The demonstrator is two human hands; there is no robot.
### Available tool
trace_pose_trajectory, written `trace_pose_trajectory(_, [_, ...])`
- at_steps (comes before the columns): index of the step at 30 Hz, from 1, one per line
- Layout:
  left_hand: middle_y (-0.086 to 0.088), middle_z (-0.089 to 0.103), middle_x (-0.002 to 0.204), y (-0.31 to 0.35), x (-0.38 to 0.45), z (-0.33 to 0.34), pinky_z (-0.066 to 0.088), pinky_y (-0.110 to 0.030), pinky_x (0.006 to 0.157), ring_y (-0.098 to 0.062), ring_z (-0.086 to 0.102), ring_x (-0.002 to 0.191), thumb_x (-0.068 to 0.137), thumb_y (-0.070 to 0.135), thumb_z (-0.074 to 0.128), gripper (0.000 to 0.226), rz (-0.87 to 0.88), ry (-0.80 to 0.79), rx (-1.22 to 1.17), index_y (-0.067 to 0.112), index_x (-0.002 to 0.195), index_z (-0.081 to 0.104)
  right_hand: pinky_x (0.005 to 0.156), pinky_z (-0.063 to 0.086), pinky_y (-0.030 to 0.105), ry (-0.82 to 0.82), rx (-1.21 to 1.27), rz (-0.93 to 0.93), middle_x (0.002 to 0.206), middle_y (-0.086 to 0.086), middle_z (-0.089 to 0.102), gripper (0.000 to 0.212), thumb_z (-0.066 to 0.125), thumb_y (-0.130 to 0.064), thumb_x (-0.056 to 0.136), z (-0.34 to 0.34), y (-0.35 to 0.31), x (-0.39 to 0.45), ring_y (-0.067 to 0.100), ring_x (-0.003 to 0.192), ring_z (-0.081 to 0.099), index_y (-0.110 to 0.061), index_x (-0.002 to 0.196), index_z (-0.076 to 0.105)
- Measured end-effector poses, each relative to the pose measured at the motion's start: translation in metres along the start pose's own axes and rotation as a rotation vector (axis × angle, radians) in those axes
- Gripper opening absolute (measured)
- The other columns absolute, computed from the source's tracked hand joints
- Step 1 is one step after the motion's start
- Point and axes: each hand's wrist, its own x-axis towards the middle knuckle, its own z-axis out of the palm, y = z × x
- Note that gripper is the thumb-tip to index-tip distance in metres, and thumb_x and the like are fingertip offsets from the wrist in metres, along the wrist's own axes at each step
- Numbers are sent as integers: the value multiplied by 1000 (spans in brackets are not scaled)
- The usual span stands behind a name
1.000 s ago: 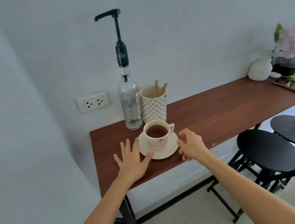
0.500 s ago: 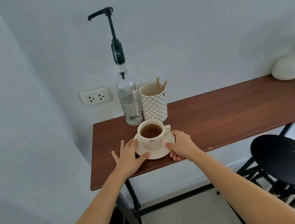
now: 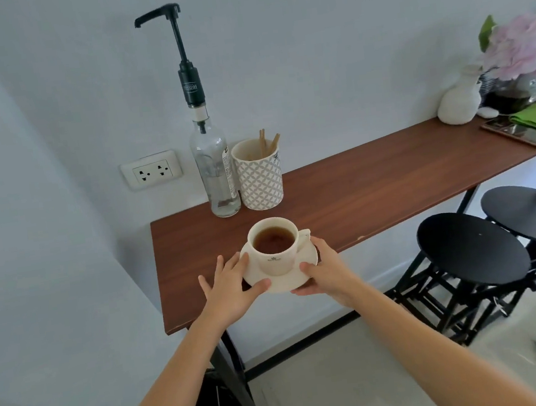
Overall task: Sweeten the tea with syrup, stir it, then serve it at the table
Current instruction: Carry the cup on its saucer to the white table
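Gripping the saucer (image 3: 281,277) from both sides, the left hand (image 3: 233,289) pinches its near-left rim with thumb on top, and the right hand (image 3: 327,271) cups the right edge with fingers curled under. A second ago both hands lay open on the table (image 3: 392,180) beside it; half a second ago they had closed in on the rim, and now the saucer looks raised off the wood (a shadow shows beneath it). I judge the sweetening and stirring finished and the carry to serve begun.

Between the hands, the cup (image 3: 275,245) sits upright on the saucer, holding dark tea well below the brim. Beyond the hands, the syrup bottle (image 3: 216,175) with its pump looks nearly empty; just right of it, the patterned holder (image 3: 259,175) keeps wooden stirrers (image 3: 268,143).
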Motion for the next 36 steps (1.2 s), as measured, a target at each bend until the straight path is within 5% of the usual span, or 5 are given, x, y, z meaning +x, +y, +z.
trace_pose_trajectory(4, [2, 18, 169, 1, -11, 2, -9, -69, 117, -30, -3, 157, 95, 56, 55, 78, 41, -3, -19, 26, 159, 21, 66, 65, 42, 37, 183, 4, 118, -3, 53, 53, 50, 6, 97, 3, 11, -12, 34, 114, 61, -21, 141, 38])
trace_pose_trajectory(16, [5, 21, 168, 13, -69, 12, -17, -65, 116, -27, -5, 157, 90, 60, 58, 84, 7, 54, -156, 29, 158, 21, 56, 64, 40, -17, 236, 51, 139, 23, 51, 59, 51, 8, 97, -12, 17, -53, 41, 107, 65, -22, 145, 36])
trace_pose_trajectory(20, [9, 32, 162, 21, -97, 10, 18, -56, 125, -19, 28, 151, 86, 55, 70, 94, -40, 8, -445, 33, 159, 15, 58, 64, 41, -115, 204, 56, 137, 22, 53, 56, 52, 7, 97, -19, 11, -67, 41, 107, 66, -24, 142, 39])
trace_pose_trajectory(25, [6, 55, 140, 41, -156, 9, 52, -31, 104, -8, 60, 120, 86, 22, 80, 78, -92, 104, -746, 33, 151, 38, 54, 63, 38, -283, 132, 69, 137, 23, 52, 55, 52, 9, 96, -22, 0, -90, 42, 104, 67, -24, 139, 42])
trace_pose_trajectory(36, [-7, 61, 129, 38, -334, 22, 57, -32, 92, -29, 69, 112, 78, 10, 85, 68, -323, 499, -876, 45, 125, 50, 60, 65, 43, -675, -37, 73, 135, 22, 55, 55, 50, 11, 96, 42, 13, -187, 41, 100, 70, -18, 142, 44])
